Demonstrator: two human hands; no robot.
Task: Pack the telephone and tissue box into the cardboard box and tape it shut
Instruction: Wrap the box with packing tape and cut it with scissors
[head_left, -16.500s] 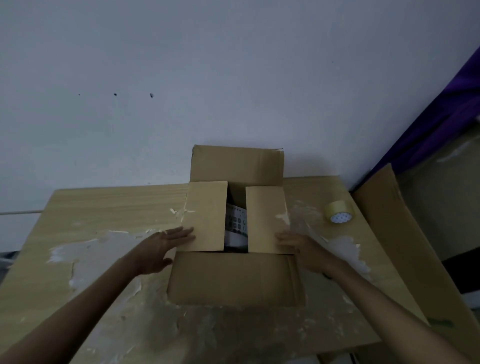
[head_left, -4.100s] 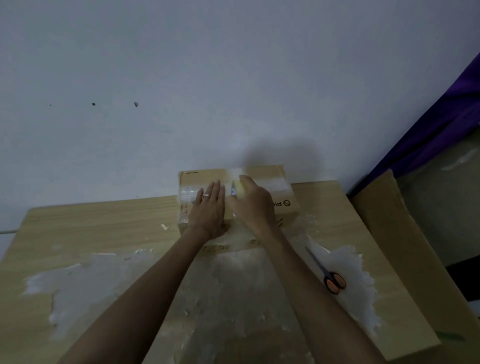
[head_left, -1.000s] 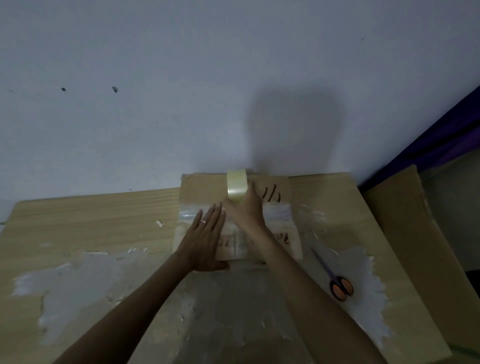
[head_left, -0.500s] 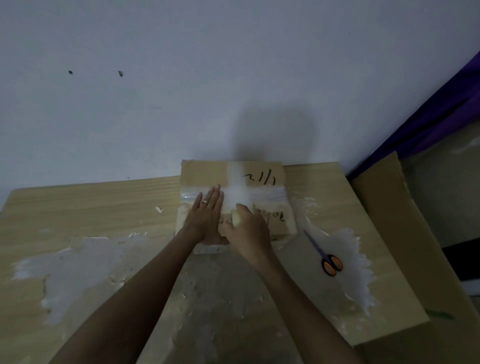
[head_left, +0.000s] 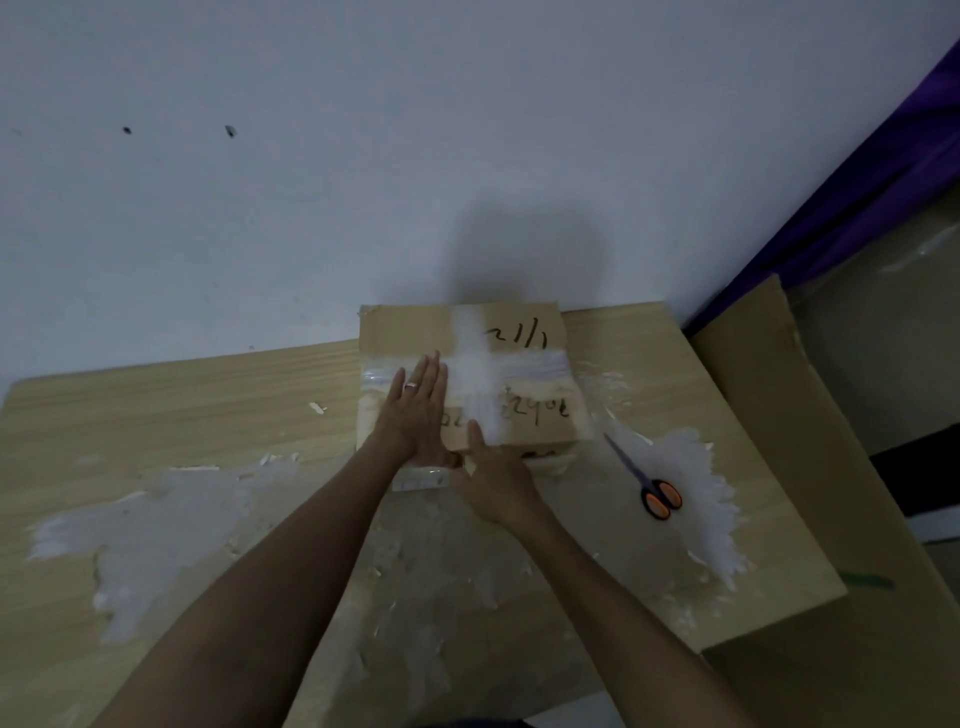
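The cardboard box (head_left: 405, 332) stands shut at the back of the table against the wall, with handwriting on its lid. Clear tape (head_left: 475, 364) crosses the lid in two strips. My left hand (head_left: 418, 410) lies flat on the lid's left half, fingers together, a ring on one finger. My right hand (head_left: 498, 483) is curled at the box's near edge, thumb up on the lengthwise strip. It is closed over the tape roll, of which only a pale sliver (head_left: 469, 464) shows. The telephone and tissue box are hidden inside.
Orange-handled scissors (head_left: 657, 496) lie right of the box. The wooden table (head_left: 156, 405) is patched with old tape residue. A large flat cardboard sheet (head_left: 779, 415) leans at the right edge, below a purple curtain (head_left: 883, 171). A white wall stands behind.
My right hand has pulled the tape roll from the lid's far side down over the near edge, laying the lengthwise strip. The left hand has stayed pressed on the lid.
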